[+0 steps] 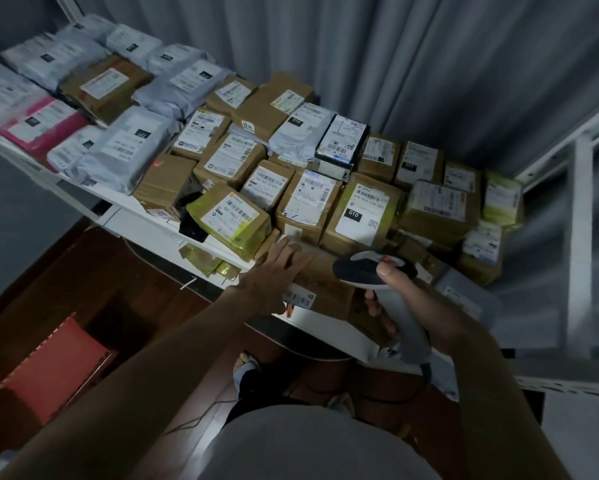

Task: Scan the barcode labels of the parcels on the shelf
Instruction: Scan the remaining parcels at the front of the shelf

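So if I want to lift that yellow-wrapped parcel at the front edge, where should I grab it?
Take the yellow-wrapped parcel by its two short ends, coming from above at the front: it lies flat, label up, its front side overhanging the shelf edge, with boxes packed behind it.

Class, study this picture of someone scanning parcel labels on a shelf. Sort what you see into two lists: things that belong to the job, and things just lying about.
Belongs to the job:
barcode scanner, gripped by the right hand
brown cardboard parcel under the left hand
labelled parcels
white shelf

Just lying about:
red mat on the floor
torn yellow-green tape scraps
grey curtain
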